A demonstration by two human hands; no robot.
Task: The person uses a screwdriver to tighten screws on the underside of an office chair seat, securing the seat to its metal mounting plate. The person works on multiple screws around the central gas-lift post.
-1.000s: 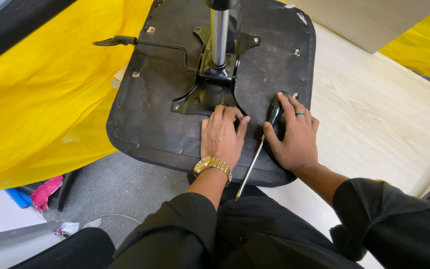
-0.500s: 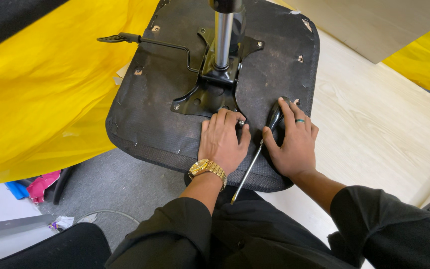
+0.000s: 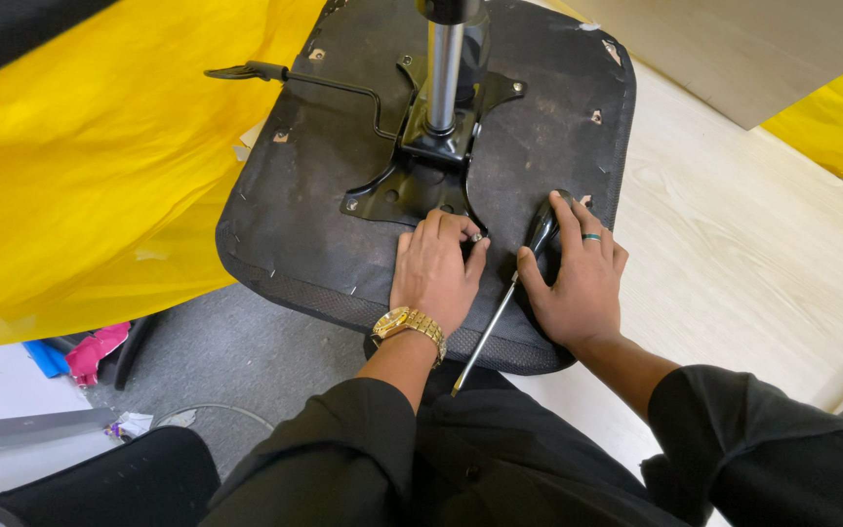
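An upturned black office chair seat (image 3: 324, 195) lies in front of me, underside up, with a black metal mounting plate (image 3: 412, 181) and a chrome gas cylinder (image 3: 443, 68) standing from it. My left hand (image 3: 436, 273), with a gold watch at the wrist, rests on the seat at the plate's near edge, fingertips pinched on something small there. My right hand (image 3: 573, 283), wearing a ring, lies flat on the seat beside it and holds the black handle of a screwdriver (image 3: 500, 312), whose shaft points back toward me.
A black lever (image 3: 285, 78) sticks out from the plate to the left. Yellow fabric (image 3: 80, 166) covers the left side and the far right corner. Light wooden flooring (image 3: 734, 244) is on the right, grey floor with blue and pink items (image 3: 75, 353) at lower left.
The view has shifted slightly. Both hands stay on the seat; my left fingers have curled tighter at the plate's edge, and the screwdriver stays under my right hand.
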